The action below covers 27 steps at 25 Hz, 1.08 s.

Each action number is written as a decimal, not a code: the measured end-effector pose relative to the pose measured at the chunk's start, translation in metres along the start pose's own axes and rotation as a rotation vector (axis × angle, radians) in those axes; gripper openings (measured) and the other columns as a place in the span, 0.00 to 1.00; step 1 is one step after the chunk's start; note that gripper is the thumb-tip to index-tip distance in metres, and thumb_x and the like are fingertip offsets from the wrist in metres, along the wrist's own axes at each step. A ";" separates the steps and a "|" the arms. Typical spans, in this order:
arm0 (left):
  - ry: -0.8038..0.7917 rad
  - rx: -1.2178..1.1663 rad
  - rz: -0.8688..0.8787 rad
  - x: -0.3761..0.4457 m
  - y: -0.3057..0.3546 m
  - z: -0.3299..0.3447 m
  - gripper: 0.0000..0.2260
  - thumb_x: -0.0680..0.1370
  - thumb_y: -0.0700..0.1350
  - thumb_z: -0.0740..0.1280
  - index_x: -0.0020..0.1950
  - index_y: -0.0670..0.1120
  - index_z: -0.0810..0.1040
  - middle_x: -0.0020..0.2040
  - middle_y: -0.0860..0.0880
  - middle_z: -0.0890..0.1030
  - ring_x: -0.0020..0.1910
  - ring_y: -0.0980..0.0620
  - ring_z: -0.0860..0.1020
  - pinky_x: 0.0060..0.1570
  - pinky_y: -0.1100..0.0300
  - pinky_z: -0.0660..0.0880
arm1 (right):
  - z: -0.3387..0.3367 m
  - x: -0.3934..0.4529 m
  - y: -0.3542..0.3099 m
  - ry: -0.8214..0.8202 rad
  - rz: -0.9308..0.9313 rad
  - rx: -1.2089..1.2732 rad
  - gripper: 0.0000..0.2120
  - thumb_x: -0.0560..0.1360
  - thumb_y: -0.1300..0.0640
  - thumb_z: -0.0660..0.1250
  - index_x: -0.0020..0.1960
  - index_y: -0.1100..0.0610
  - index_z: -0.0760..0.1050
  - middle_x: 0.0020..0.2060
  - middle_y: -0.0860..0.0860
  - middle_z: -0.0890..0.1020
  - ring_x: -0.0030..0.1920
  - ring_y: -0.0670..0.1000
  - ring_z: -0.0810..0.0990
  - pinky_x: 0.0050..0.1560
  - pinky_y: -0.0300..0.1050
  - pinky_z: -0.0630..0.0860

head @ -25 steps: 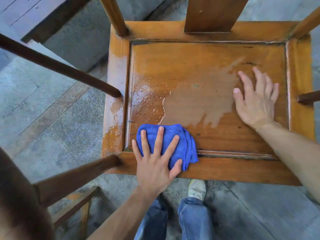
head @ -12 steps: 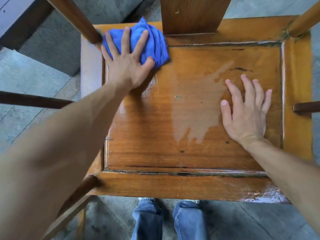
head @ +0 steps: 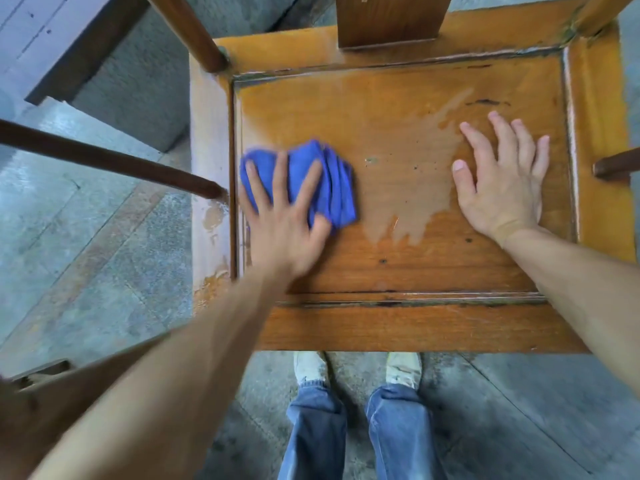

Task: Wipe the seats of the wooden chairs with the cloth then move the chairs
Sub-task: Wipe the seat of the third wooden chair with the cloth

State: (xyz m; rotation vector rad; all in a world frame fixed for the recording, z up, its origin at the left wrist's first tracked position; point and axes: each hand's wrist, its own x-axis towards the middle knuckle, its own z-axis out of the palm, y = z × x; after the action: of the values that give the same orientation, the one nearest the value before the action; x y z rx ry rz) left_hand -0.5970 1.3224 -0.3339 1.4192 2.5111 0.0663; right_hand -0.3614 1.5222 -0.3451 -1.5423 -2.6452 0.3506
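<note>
Left hand (head: pixel 284 216): fingers spread flat, pressing the blue cloth (head: pixel 325 181)
Right hand (head: pixel 502 181): flat, released, on the seat (head: pixel 398 265)
Dry patch (head: pixel 408 174): between both hands, right of the cloth

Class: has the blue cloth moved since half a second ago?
Yes. The blue cloth, pressed under the left hand, has come from the seat's far left corner by the back post towards the front rail.
</note>
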 end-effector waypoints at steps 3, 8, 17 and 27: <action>-0.054 0.020 0.079 -0.108 -0.004 0.013 0.34 0.72 0.58 0.58 0.79 0.61 0.57 0.82 0.45 0.52 0.79 0.31 0.43 0.73 0.30 0.51 | -0.002 -0.002 -0.001 -0.023 0.005 0.015 0.24 0.81 0.45 0.51 0.77 0.45 0.59 0.79 0.54 0.58 0.79 0.59 0.52 0.77 0.65 0.44; -0.087 0.066 0.180 -0.188 -0.019 0.028 0.32 0.73 0.58 0.62 0.77 0.59 0.63 0.81 0.42 0.57 0.78 0.27 0.49 0.70 0.27 0.55 | -0.021 0.008 0.029 -0.040 -0.096 -0.016 0.25 0.80 0.43 0.51 0.75 0.48 0.64 0.77 0.53 0.63 0.75 0.61 0.59 0.73 0.63 0.56; -0.042 0.075 0.309 -0.067 0.034 0.017 0.28 0.77 0.65 0.56 0.77 0.62 0.62 0.81 0.44 0.59 0.78 0.27 0.50 0.72 0.28 0.53 | -0.007 0.003 0.049 0.033 -0.098 -0.001 0.23 0.82 0.47 0.53 0.76 0.48 0.62 0.77 0.53 0.62 0.77 0.60 0.58 0.77 0.62 0.51; 0.043 0.157 0.310 0.177 0.205 0.014 0.30 0.80 0.58 0.47 0.81 0.53 0.52 0.82 0.39 0.51 0.78 0.28 0.48 0.75 0.31 0.45 | -0.007 0.004 0.047 0.109 -0.063 -0.033 0.33 0.79 0.47 0.58 0.81 0.54 0.53 0.79 0.58 0.58 0.75 0.61 0.62 0.76 0.61 0.55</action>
State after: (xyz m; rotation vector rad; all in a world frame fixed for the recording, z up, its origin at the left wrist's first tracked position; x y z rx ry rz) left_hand -0.5089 1.5788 -0.3491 1.8789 2.3503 -0.0445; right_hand -0.3221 1.5486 -0.3490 -1.4394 -2.6215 0.2141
